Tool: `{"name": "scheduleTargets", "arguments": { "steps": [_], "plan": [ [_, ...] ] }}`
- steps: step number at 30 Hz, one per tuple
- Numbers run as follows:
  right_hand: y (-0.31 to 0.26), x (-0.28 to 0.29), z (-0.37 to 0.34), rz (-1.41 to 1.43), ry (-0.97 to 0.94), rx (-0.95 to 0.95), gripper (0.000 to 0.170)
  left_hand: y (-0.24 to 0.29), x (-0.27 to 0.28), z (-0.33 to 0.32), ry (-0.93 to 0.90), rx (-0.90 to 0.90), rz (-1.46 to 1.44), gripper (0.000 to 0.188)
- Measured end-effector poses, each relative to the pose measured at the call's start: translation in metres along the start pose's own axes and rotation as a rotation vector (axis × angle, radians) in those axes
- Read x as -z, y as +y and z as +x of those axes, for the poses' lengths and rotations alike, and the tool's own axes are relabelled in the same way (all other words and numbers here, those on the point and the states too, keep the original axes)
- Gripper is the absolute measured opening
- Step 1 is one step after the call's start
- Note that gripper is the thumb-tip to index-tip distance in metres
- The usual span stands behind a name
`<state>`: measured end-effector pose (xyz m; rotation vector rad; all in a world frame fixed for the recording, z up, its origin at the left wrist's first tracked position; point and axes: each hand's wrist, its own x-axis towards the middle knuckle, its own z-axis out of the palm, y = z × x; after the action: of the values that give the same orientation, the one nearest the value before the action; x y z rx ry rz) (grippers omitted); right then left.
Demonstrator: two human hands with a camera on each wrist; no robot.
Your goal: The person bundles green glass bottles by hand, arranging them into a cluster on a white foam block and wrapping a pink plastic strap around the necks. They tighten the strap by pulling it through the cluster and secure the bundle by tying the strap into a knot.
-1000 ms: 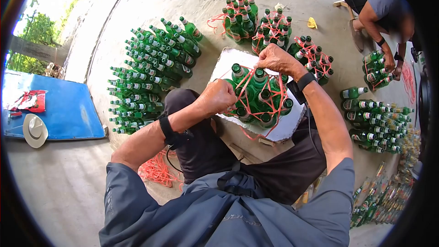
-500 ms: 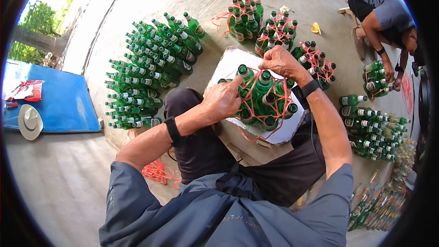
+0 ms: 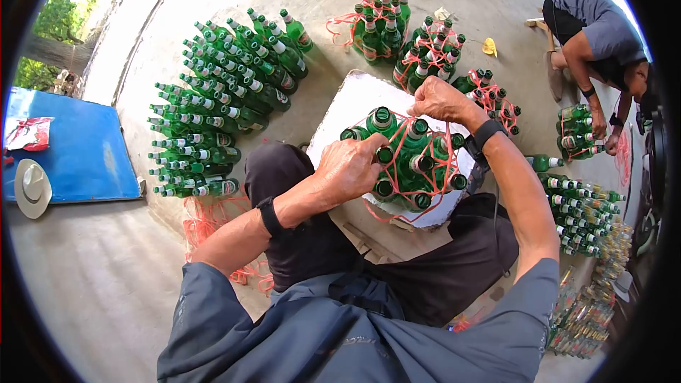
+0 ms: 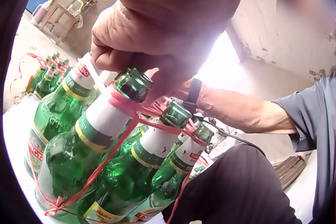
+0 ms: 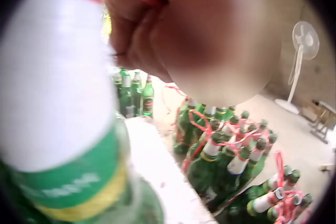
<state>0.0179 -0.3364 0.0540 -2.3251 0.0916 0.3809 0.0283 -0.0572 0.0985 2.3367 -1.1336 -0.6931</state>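
In the head view, a bundle of upright green glass bottles stands on a white board between the person's knees. Pink plastic twine criss-crosses the bottles and wraps their necks. The left hand is at a bottle neck on the bundle's left side, its curled fingers pinching the twine beside the bottle's mouth. At the far side of the bundle, the right hand pinches a strand of twine, also seen between its fingers in the right wrist view. Its fingertips partly hide the strand.
Twine-tied bottle bundles stand beyond the board. Rows of loose green bottles fill the left floor; more bottles lie right. A second person bends over bottles at upper right. Loose twine lies by the left knee.
The left hand has shifted right and inward, from the bundle's left edge onto a bottle neck. The right hand stays at the far side, with slightly more twine drawn out.
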Motion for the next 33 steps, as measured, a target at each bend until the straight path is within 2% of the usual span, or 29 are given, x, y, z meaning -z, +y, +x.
{"name": "scheduleTargets", "arguments": {
  "steps": [3,7,10,11,14,15,18,21,24,27,33],
  "plan": [
    [-0.009,0.001,0.004,0.054,0.048,0.029,0.039,0.001,0.002,0.000,-0.002,-0.026,0.079,0.038],
    [-0.030,0.007,0.013,0.035,0.154,0.113,0.035,-0.005,0.001,0.003,0.008,-0.091,0.013,0.032],
    [-0.055,0.017,0.011,-0.149,0.161,0.111,0.034,-0.014,-0.005,0.004,0.076,-0.184,-0.076,0.025],
    [-0.047,0.011,0.014,-0.219,0.227,0.210,0.033,-0.015,-0.005,0.005,0.071,-0.189,-0.096,0.023],
    [-0.048,0.014,0.015,-0.312,0.305,0.195,0.033,-0.016,0.000,0.006,0.052,-0.225,-0.122,0.022],
    [-0.049,0.015,0.016,-0.256,0.306,0.154,0.034,-0.016,0.001,0.005,0.043,-0.239,-0.122,0.022],
    [-0.061,0.015,0.019,-0.363,0.218,0.041,0.035,-0.017,0.000,0.006,0.083,-0.293,-0.107,0.027],
    [-0.049,0.002,0.026,-0.397,0.347,0.182,0.033,-0.019,0.000,0.006,0.063,-0.317,-0.022,0.029],
    [-0.043,-0.003,0.033,-0.369,0.282,0.127,0.032,-0.022,-0.005,0.006,0.117,-0.351,-0.003,0.029],
    [-0.033,-0.012,0.041,-0.457,0.255,0.192,0.032,-0.022,-0.006,0.005,0.125,-0.356,0.034,0.029],
    [-0.053,0.001,0.029,-0.442,0.340,0.144,0.030,-0.017,-0.009,0.001,0.197,-0.374,0.127,0.031]
  ]
}}
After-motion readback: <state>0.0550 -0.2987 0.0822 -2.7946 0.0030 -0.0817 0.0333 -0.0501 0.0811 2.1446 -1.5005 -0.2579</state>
